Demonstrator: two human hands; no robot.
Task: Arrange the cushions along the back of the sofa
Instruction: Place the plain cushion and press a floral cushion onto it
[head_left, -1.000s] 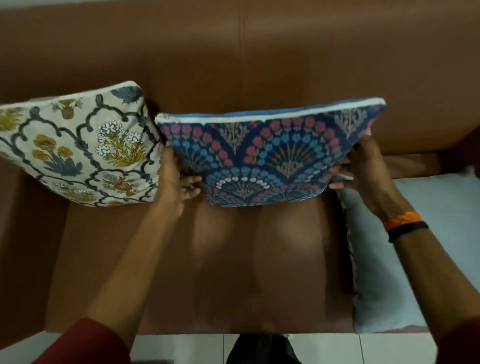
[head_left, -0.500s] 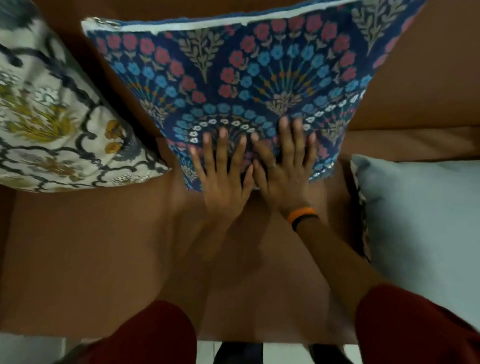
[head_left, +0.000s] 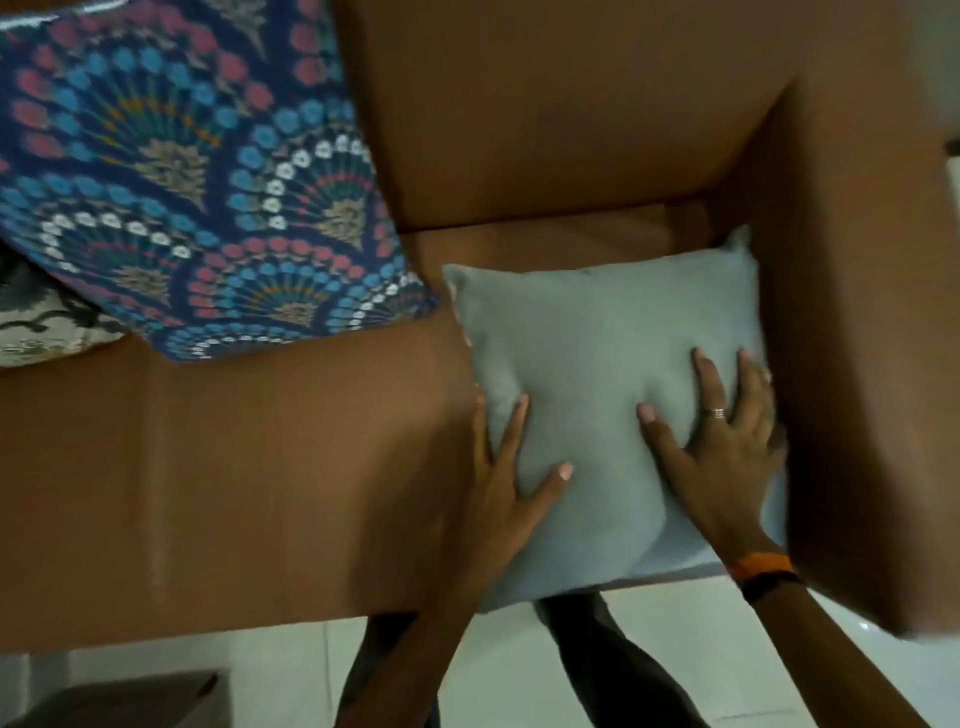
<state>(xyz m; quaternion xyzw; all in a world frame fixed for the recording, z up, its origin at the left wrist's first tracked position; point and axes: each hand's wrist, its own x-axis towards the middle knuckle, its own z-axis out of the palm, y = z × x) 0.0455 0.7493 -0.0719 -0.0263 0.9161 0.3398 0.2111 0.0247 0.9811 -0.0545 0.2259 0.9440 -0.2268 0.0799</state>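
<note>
**Grey cushion flat on the seat, both hands on it**

Lying flat at the right end of the seat: grey cushion (head_left: 608, 395), near edge hanging slightly past the seat front, far corner close to the armrest (head_left: 852, 364), right side just beside it. Not yet against the backrest (head_left: 545, 119), which lies beyond the cushion's far edge, away from the hands, with a strip of bare seat between.

Left hand (head_left: 506, 467) at the cushion's left edge: thumb spread onto the top face, fingers along and seemingly under the side. Right hand (head_left: 722, 436) flat on top near the right edge, fingers splayed, pressing a dent into the fabric; ring on one finger, bands at the wrist. No pinch from either hand yet.

Already propped against the backrest: blue patterned cushion (head_left: 192, 171), lower right corner near the grey one's far left corner, apparently not touching. Behind it at far left, a sliver of white floral cushion (head_left: 47, 327).

Likely next: lift the near edge, tip upright, push back and away into the gap between blue cushion and armrest. Both hands about equally near; left better placed to get under.
</note>
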